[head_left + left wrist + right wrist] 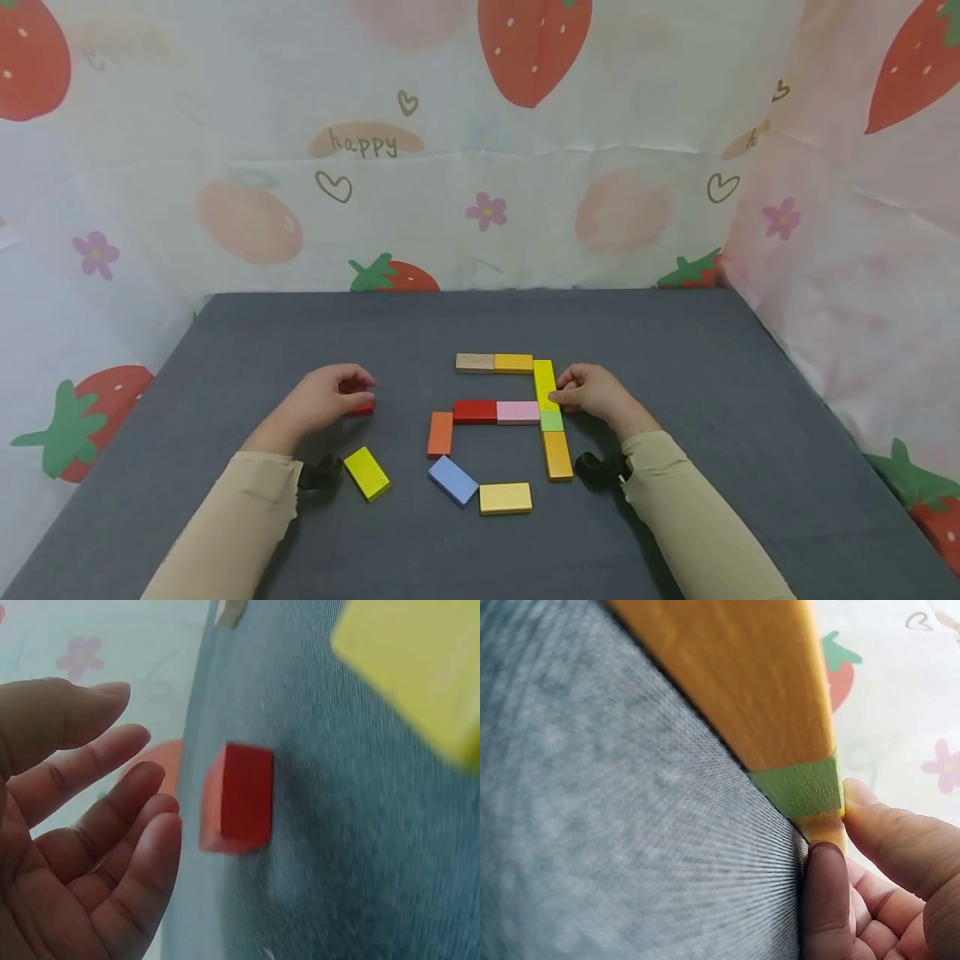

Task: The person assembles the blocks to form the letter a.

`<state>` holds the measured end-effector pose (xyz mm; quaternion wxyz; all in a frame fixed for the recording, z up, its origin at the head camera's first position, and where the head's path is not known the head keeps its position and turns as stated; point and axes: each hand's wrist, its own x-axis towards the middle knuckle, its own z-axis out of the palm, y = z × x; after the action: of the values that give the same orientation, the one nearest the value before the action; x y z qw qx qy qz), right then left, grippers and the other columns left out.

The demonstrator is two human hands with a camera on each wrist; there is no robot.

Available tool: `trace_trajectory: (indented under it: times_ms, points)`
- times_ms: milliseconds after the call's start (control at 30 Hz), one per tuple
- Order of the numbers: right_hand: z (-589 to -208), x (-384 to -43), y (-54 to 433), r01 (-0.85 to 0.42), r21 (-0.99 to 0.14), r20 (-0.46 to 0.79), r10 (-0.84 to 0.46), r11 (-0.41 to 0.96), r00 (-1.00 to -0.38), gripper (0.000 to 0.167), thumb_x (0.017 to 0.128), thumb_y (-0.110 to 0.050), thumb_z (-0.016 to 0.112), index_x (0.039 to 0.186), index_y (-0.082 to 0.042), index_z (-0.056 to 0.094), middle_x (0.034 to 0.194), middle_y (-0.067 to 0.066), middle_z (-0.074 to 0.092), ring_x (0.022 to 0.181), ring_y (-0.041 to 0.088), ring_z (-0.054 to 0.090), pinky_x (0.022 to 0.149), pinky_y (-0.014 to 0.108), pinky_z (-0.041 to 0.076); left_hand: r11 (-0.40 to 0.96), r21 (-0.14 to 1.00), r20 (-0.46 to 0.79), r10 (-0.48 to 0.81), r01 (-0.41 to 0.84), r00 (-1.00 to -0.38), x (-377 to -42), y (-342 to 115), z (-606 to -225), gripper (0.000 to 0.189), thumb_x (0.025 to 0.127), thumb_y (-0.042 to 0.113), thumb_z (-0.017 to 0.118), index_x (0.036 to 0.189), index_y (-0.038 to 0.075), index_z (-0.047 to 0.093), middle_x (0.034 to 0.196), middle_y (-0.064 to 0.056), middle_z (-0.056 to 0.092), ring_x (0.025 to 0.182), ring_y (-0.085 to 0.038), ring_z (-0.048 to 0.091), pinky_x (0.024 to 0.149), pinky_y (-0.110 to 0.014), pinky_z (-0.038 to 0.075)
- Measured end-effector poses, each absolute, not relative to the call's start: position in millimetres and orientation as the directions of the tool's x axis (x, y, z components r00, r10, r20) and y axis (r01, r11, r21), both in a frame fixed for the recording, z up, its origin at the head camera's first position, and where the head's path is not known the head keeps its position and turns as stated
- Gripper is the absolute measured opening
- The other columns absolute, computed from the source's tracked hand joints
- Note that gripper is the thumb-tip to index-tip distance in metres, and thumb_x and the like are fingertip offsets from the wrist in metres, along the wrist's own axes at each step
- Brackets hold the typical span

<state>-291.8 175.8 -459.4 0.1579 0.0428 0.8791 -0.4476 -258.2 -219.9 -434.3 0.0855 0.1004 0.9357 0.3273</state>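
Observation:
My left hand [330, 392] hovers beside a small red block [244, 796], its fingers loosely bent. In the left wrist view a gap shows between the fingertips and that block. A bright yellow block [367, 474] lies nearer me, below the left hand. My right hand [597, 398] pinches a long yellow block [542, 382] by its right edge, thumb on top and a finger against the side. A green block [799, 787] adjoins the yellow one, followed by an orange block [557, 458]; together they form a column.
Left of the column, a red block [475, 412] and pink block [517, 412] form a row. Behind them are beige [475, 363] and golden [513, 363] blocks. Orange-red [440, 435], blue [453, 481] and pale yellow [505, 498] blocks curve nearer me on the grey tabletop [645, 333].

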Motion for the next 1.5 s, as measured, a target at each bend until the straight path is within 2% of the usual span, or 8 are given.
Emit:
trace_trajectory:
  times_ms: [233, 400, 533, 800, 1033, 1233, 1500]
  points:
    - [-459.9, -291.2, 173.7, 0.222, -0.782, -0.318, -0.066, 0.583, -0.946, 0.023, 0.078, -0.018, 0.072, 0.092, -0.006, 0.059, 0.076, 0.007, 0.054, 0.074, 0.019, 0.056, 0.068, 0.027, 0.051, 0.786, 0.606, -0.107, 0.237, 0.126, -0.966, -265.0, -232.0, -440.2, 0.032, 0.086, 0.022, 0.064, 0.113, 0.008, 0.061, 0.113, -0.015, 0.056, 0.1, -0.03, 0.053, 0.079, -0.042, 0.048]
    - [-459.6, -291.5, 172.8, 0.23, -0.781, -0.32, -0.056, 0.581, -0.946, 0.023, 0.078, -0.019, 0.073, 0.092, -0.007, 0.059, 0.076, 0.007, 0.055, 0.073, 0.018, 0.056, 0.067, 0.026, 0.05, 0.813, 0.57, -0.126, 0.228, 0.118, -0.966, -270.0, -237.1, -445.4, 0.041, 0.085, 0.022, 0.064, 0.121, 0.004, 0.057, 0.117, -0.017, 0.055, 0.102, -0.031, 0.052, 0.085, -0.045, 0.045]
    - [-459.3, -291.6, 172.7, 0.227, -0.783, -0.317, -0.056, 0.58, -0.947, 0.023, 0.078, -0.018, 0.073, 0.092, -0.006, 0.059, 0.076, 0.007, 0.054, 0.073, 0.018, 0.056, 0.066, 0.027, 0.05, 0.829, 0.55, -0.166, 0.223, 0.098, -0.961, -272.4, -237.9, -447.5, 0.04, 0.086, 0.024, 0.063, 0.12, 0.004, 0.059, 0.117, -0.017, 0.056, 0.103, -0.031, 0.051, 0.087, -0.046, 0.043]
    - [-459.7, -291.8, 172.0, 0.221, -0.789, -0.31, -0.062, 0.574, -0.949, 0.022, 0.078, -0.018, 0.072, 0.091, -0.006, 0.059, 0.075, 0.006, 0.055, 0.072, 0.018, 0.056, 0.066, 0.027, 0.05, 0.835, 0.546, -0.207, 0.217, 0.071, -0.954, -273.7, -239.9, -449.2, 0.034, 0.081, 0.028, 0.068, 0.108, 0.007, 0.067, 0.103, -0.01, 0.059, 0.091, -0.024, 0.051, 0.079, -0.041, 0.046]
    - [-461.1, -292.5, 172.7, 0.226, -0.787, -0.316, -0.06, 0.575, -0.947, 0.022, 0.078, -0.018, 0.073, 0.091, -0.006, 0.059, 0.075, 0.007, 0.055, 0.072, 0.018, 0.056, 0.066, 0.027, 0.05, 0.84, 0.537, -0.215, 0.229, 0.081, -0.949, -270.7, -239.7, -446.8, 0.031, 0.08, 0.027, 0.07, 0.105, 0.01, 0.067, 0.104, -0.01, 0.059, 0.09, -0.024, 0.05, 0.079, -0.041, 0.045]
    - [-460.3, -291.8, 173.3, 0.221, -0.789, -0.314, -0.067, 0.573, -0.947, 0.023, 0.078, -0.018, 0.072, 0.092, -0.006, 0.059, 0.075, 0.007, 0.054, 0.072, 0.018, 0.055, 0.066, 0.027, 0.05, 0.848, 0.515, -0.164, 0.236, 0.121, -0.958, -264.1, -231.2, -441.8, 0.02, 0.078, 0.022, 0.072, 0.093, 0.014, 0.062, 0.088, -0.003, 0.059, 0.078, -0.019, 0.05, 0.068, -0.032, 0.044]
    - [-458.6, -291.4, 174.4, 0.221, -0.784, -0.311, -0.058, 0.58, -0.949, 0.023, 0.078, -0.017, 0.073, 0.092, -0.005, 0.059, 0.074, 0.006, 0.054, 0.071, 0.018, 0.055, 0.065, 0.026, 0.05, 0.855, 0.476, -0.131, 0.3, 0.206, -0.945, -262.9, -218.2, -439.0, 0.015, 0.08, 0.015, 0.066, 0.095, 0.012, 0.065, 0.084, -0.001, 0.06, 0.073, -0.016, 0.05, 0.064, -0.03, 0.045]
